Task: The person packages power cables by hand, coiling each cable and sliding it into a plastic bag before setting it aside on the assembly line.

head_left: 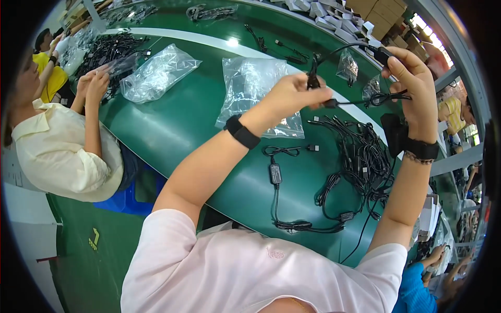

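Observation:
My left hand [292, 96] is closed around a bundled part of a black cable, lifted over the table. The other end of this black USB cable [342, 49] arcs across to my right hand [415, 78], whose fingers pinch its small black box. A tied loop of the cable [383, 98] hangs beside my right palm. Below my hands, a black cable with an inline box [275, 173] and a USB plug lies on the green table [235, 193]. A tangled heap of black cables [365, 154] lies to its right, under my right forearm.
Clear plastic bags [255, 78] lie ahead of me and a bulging one [159, 73] to the left. A person [57, 146] sits at my left, handling a bag near a dark cable pile [107, 49]. White pieces [334, 18] crowd the far side; a metal frame [459, 78] stands at right.

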Demonstrator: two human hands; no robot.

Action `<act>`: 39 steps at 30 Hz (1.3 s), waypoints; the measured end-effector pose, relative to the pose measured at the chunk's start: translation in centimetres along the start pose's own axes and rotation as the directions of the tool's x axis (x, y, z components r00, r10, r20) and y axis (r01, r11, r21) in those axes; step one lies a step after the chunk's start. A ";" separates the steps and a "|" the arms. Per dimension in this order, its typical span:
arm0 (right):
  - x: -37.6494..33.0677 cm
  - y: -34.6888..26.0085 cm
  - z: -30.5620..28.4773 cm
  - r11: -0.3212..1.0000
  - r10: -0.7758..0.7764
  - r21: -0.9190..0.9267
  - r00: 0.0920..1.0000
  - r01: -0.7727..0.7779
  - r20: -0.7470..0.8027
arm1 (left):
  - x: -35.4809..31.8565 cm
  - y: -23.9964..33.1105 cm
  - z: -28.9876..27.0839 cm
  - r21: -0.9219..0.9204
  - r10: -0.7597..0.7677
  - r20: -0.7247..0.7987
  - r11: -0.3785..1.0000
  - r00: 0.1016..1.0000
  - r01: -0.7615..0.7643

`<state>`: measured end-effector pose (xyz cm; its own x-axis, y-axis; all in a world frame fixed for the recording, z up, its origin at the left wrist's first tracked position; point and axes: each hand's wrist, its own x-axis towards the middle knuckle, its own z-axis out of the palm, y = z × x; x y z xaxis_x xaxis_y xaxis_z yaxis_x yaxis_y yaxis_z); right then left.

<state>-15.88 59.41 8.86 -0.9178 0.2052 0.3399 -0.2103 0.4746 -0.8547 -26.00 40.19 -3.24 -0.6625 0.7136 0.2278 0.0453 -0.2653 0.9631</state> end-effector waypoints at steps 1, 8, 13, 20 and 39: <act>-0.1 0.3 -0.1 0.997 -0.006 0.077 0.997 0.013 -0.082 | 0.1 -0.5 -0.2 0.045 -0.113 0.055 0.993 0.992 0.110; -3.2 4.2 5.5 0.894 0.132 0.447 0.947 0.013 -0.292 | 0.1 0.4 1.0 -0.793 -0.258 -0.043 0.596 0.965 0.123; -5.8 7.8 9.6 0.940 -0.054 0.300 0.940 0.162 -0.338 | 0.7 0.0 0.3 -0.904 -0.261 -0.165 0.426 0.951 -0.040; -7.4 9.6 11.2 0.982 -0.106 0.157 0.994 0.101 0.022 | 1.4 -0.4 -1.3 -0.734 -0.175 -0.241 0.676 0.955 -0.061; -7.3 9.1 11.7 0.813 0.140 0.506 0.939 -0.290 0.314 | -0.1 2.3 1.7 -0.500 0.057 -0.378 0.828 0.924 -0.255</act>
<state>-15.05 52.18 -5.96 -0.9970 -0.0096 0.0768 -0.0753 -0.1067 -0.9914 -24.58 40.66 -0.84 -0.8922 0.3994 0.2110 -0.1671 -0.7259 0.6672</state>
